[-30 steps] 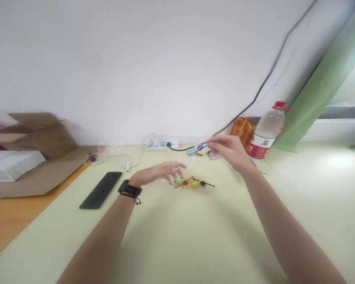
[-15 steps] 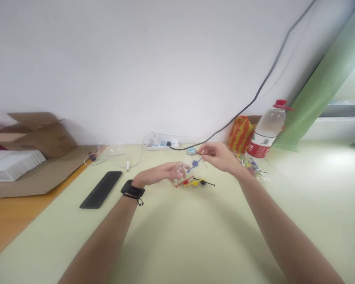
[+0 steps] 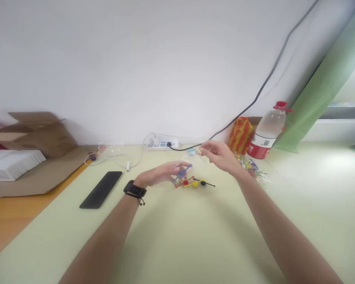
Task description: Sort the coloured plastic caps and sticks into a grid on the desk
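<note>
My left hand [image 3: 162, 172], with a black watch on its wrist, is closed around a clear piece and a small blue arrow-like piece [image 3: 182, 172]. Right of it, my right hand [image 3: 219, 155] pinches something small and pale, too blurred to make out. Just in front of the left fingertips lie a red piece [image 3: 185, 182], a yellow piece [image 3: 195, 184] and a black piece [image 3: 203, 183], side by side on the pale green table [image 3: 171, 236]. A heap of small colourful pieces [image 3: 253, 167] sits beyond my right wrist.
A black phone-like slab [image 3: 101, 189] lies at the left. Along the wall are a power strip [image 3: 162, 144] with cables and a round blue-white item [image 3: 192, 151]. A large bottle [image 3: 264, 134] and a red-yellow bag [image 3: 240, 135] stand right; a cardboard box [image 3: 50, 134] is far left.
The blue piece has moved left and down, from between the hands into my left hand. My right hand has shifted slightly and no longer holds the blue piece.
</note>
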